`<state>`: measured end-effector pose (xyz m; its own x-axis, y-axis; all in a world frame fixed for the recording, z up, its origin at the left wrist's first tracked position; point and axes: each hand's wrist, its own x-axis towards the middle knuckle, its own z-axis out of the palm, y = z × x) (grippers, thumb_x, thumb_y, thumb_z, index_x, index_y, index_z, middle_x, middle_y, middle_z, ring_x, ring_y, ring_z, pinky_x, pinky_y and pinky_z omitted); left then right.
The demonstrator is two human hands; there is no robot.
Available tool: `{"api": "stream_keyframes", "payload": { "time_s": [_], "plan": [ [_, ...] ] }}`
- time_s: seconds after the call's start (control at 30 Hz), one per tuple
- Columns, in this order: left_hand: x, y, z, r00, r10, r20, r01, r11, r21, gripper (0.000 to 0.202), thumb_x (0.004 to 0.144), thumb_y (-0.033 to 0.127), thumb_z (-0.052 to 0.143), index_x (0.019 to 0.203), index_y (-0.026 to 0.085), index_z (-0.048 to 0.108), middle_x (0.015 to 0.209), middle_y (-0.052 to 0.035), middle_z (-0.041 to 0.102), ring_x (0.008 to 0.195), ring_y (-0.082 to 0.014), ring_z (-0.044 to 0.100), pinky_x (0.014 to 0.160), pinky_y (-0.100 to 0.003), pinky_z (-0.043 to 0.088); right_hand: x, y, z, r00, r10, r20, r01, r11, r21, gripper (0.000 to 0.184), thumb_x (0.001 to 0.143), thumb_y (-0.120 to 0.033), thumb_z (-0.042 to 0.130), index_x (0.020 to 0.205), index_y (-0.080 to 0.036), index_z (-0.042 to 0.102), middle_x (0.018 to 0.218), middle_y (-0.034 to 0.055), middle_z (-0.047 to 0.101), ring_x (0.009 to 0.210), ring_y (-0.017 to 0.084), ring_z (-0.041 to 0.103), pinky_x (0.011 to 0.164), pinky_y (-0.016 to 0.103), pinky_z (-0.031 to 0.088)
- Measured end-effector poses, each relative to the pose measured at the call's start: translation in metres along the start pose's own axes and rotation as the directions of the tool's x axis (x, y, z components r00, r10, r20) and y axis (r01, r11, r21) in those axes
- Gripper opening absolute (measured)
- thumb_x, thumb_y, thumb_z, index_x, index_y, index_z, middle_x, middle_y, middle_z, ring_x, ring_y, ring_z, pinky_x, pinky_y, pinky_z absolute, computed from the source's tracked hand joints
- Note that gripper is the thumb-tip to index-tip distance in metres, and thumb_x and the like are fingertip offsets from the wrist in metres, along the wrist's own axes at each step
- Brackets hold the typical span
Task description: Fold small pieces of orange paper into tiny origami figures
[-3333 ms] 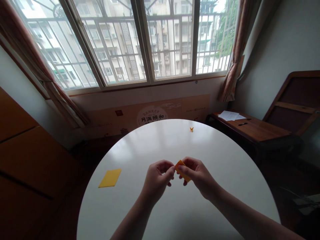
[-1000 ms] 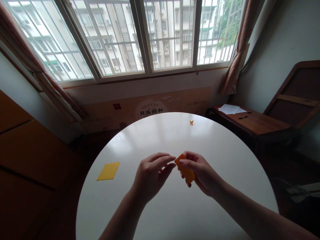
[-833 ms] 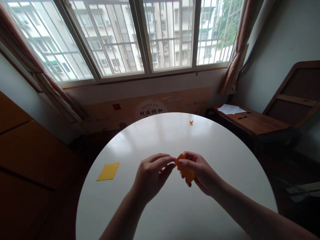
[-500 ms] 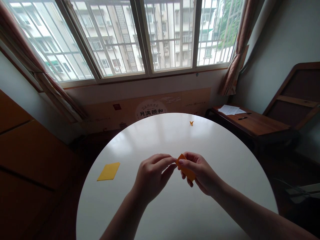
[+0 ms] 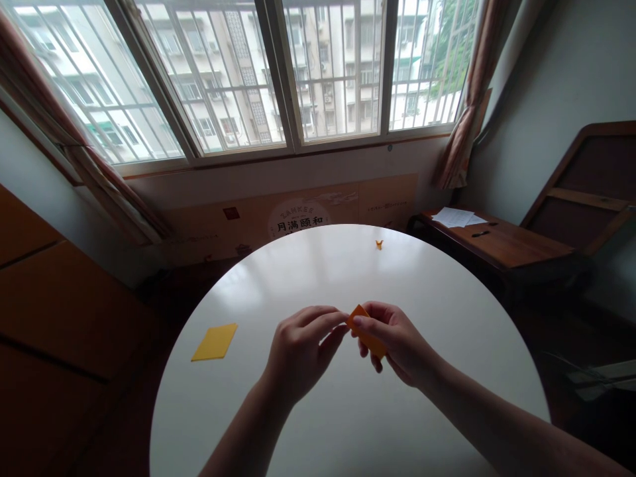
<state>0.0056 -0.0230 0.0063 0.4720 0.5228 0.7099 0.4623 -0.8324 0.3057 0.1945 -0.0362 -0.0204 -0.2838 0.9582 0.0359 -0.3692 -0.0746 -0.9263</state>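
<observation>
A folded piece of orange paper (image 5: 370, 339) is held above the middle of the white table. My right hand (image 5: 395, 338) grips it, thumb on top and fingers curled beneath. From the other side, my left hand (image 5: 308, 348) pinches the paper's left corner between thumb and fingertips. The paper is tilted, and its lower right part runs under my right thumb and palm. To the left lies a stack of yellow square paper (image 5: 214, 342). Near the far edge stands a small orange folded paper figure (image 5: 379, 244).
The round white table (image 5: 308, 437) fills the foreground. Behind it is a printed cardboard panel (image 5: 338, 199) under a barred window. At right stands a low wooden bench (image 5: 527, 246) with white sheets (image 5: 452, 216) on it. A wooden cabinet (image 5: 44, 298) is at left.
Both hands keep the same hold on the orange paper. The whole view has shifted very slightly; nothing else visibly moved.
</observation>
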Motion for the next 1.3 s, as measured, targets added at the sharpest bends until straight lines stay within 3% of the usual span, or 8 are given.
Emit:
{"api": "stream_keyframes", "payload": {
  "time_s": [0.2, 0.37, 0.47, 0.73, 0.9, 1.0, 1.17, 1.3],
  "plan": [
    [-0.001, 0.002, -0.001, 0.991, -0.127, 0.051, 0.129, 0.990, -0.050, 0.024, 0.086, 0.011, 0.059, 0.106, 0.019, 0.068, 0.098, -0.0069, 0.073, 0.070, -0.0135, 0.067, 0.057, -0.023, 0.057, 0.000, 0.001, 0.000, 0.999, -0.040, -0.009, 0.040, 0.996, -0.075, 0.028, 0.081, -0.041, 0.074, 0.083, -0.015, 0.066, 0.075, 0.0015, 0.065, 0.053, 0.012, 0.063, 0.032, 0.014, 0.041],
    [0.003, 0.003, 0.002, 0.949, -0.296, 0.109, 0.311, 0.937, -0.157, 0.012, 0.088, 0.016, 0.055, 0.086, 0.017, 0.067, 0.082, -0.0041, 0.069, 0.067, -0.0135, 0.066, 0.053, -0.021, 0.055, 0.000, 0.004, 0.003, 0.995, -0.098, -0.003, 0.095, 0.966, -0.240, 0.029, 0.082, -0.043, 0.073, 0.082, -0.015, 0.066, 0.064, -0.0012, 0.059, 0.051, 0.013, 0.061, 0.032, 0.015, 0.042],
    [0.003, 0.003, 0.004, 0.928, -0.337, 0.158, 0.361, 0.919, -0.160, 0.014, 0.088, 0.020, 0.057, 0.078, 0.017, 0.065, 0.076, -0.0034, 0.067, 0.064, -0.0139, 0.064, 0.052, -0.021, 0.053, 0.000, 0.008, 0.003, 0.995, -0.102, 0.009, 0.099, 0.941, -0.322, 0.030, 0.084, -0.045, 0.072, 0.083, -0.015, 0.067, 0.063, -0.0013, 0.059, 0.052, 0.014, 0.062, 0.033, 0.016, 0.042],
    [0.002, 0.002, 0.005, 0.932, -0.315, 0.181, 0.339, 0.933, -0.124, 0.016, 0.088, 0.019, 0.055, 0.074, 0.018, 0.061, 0.073, -0.0025, 0.064, 0.060, -0.0124, 0.058, 0.053, -0.021, 0.050, 0.001, 0.011, 0.003, 0.996, -0.080, 0.034, 0.087, 0.910, -0.405, 0.034, 0.085, -0.051, 0.069, 0.086, -0.016, 0.067, 0.065, 0.0003, 0.062, 0.056, 0.017, 0.065, 0.038, 0.020, 0.043],
    [0.004, 0.002, 0.003, 0.936, -0.311, 0.163, 0.332, 0.935, -0.122, 0.018, 0.088, 0.019, 0.054, 0.072, 0.018, 0.061, 0.072, -0.0023, 0.063, 0.060, -0.0123, 0.057, 0.052, -0.020, 0.048, 0.002, 0.008, 0.003, 0.970, -0.232, 0.069, 0.238, 0.866, -0.441, 0.029, 0.091, -0.046, 0.064, 0.088, -0.018, 0.070, 0.080, 0.0044, 0.070, 0.075, 0.020, 0.067, 0.067, 0.030, 0.053],
    [0.004, 0.000, 0.003, 0.935, -0.314, 0.165, 0.334, 0.935, -0.116, 0.017, 0.087, 0.018, 0.054, 0.071, 0.018, 0.061, 0.071, -0.0019, 0.063, 0.060, -0.0126, 0.057, 0.052, -0.020, 0.048, 0.002, 0.009, 0.002, 0.953, -0.302, 0.041, 0.285, 0.838, -0.465, 0.022, 0.090, -0.041, 0.066, 0.088, -0.019, 0.071, 0.085, 0.0051, 0.072, 0.084, 0.022, 0.068, 0.079, 0.033, 0.052],
    [0.002, -0.003, 0.004, 0.936, -0.308, 0.169, 0.327, 0.940, -0.097, 0.015, 0.086, 0.016, 0.054, 0.073, 0.018, 0.061, 0.071, -0.0015, 0.063, 0.059, -0.0120, 0.056, 0.053, -0.020, 0.048, 0.004, 0.013, 0.001, 0.967, -0.254, 0.013, 0.242, 0.905, -0.350, 0.022, 0.088, -0.040, 0.068, 0.083, -0.019, 0.068, 0.077, 0.0028, 0.068, 0.076, 0.020, 0.064, 0.067, 0.029, 0.049],
    [0.001, -0.002, 0.004, 0.934, -0.314, 0.172, 0.332, 0.939, -0.088, 0.015, 0.086, 0.015, 0.054, 0.072, 0.018, 0.060, 0.072, -0.0016, 0.063, 0.059, -0.0120, 0.056, 0.053, -0.020, 0.047, 0.005, 0.013, 0.001, 0.973, -0.230, -0.003, 0.219, 0.929, -0.299, 0.024, 0.087, -0.041, 0.069, 0.081, -0.018, 0.068, 0.076, 0.0019, 0.066, 0.074, 0.018, 0.062, 0.067, 0.028, 0.048]
  ]
}}
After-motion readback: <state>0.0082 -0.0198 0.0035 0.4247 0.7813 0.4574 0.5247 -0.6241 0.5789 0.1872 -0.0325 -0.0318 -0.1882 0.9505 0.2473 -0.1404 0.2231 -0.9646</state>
